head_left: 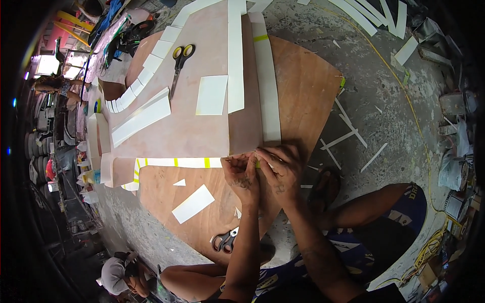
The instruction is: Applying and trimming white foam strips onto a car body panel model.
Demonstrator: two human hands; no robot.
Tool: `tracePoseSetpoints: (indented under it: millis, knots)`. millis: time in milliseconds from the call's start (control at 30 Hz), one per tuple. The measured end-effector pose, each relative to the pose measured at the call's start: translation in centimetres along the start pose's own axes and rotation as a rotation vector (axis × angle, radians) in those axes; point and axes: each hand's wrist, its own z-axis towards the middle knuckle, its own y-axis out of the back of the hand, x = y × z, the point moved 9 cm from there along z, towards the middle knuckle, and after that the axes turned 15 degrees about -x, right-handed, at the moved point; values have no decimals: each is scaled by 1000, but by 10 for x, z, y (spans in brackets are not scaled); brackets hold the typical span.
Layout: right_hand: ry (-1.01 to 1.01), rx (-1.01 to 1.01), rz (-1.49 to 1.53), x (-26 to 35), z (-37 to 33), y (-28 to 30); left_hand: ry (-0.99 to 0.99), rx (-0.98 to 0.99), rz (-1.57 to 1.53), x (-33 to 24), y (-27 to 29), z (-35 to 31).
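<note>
Both hands meet at the near corner of a pale, box-like form (pixel 172 131) standing on a brown wooden board (pixel 298 96). My left hand (pixel 243 181) has its fingers pinched at the form's lower edge, by a white strip (pixel 189 162) fastened with bits of yellow tape (pixel 206 162). Close beside it, my right hand (pixel 281 169) pinches at the same corner, its fingertips nearly touching the left ones. Whatever lies between the fingertips is too small to make out. Black-handled scissors (pixel 224 242) rest on the board left of my left forearm.
On top of the form lie yellow-and-black scissors (pixel 181 65), a white rectangular card (pixel 212 95) and a long white piece (pixel 141 118). A white offcut (pixel 193 203) is on the board. Thin scraps (pixel 343 136) and a yellow cord (pixel 404 91) litter the concrete floor. A person (pixel 121 275) sits at lower left.
</note>
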Motion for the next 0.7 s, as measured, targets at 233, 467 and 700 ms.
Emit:
tracePoseSetpoints:
  millis: [233, 467, 700]
  knots:
    - [-131, 25, 104, -10, -4, 0, -57, -44, 120, -13, 26, 2]
    - [-251, 70, 191, -18, -10, -7, -902, -54, 662, -92, 11, -1]
    - [-215, 73, 224, -16, -9, -7, -970, -10, 833, -108, -5, 2]
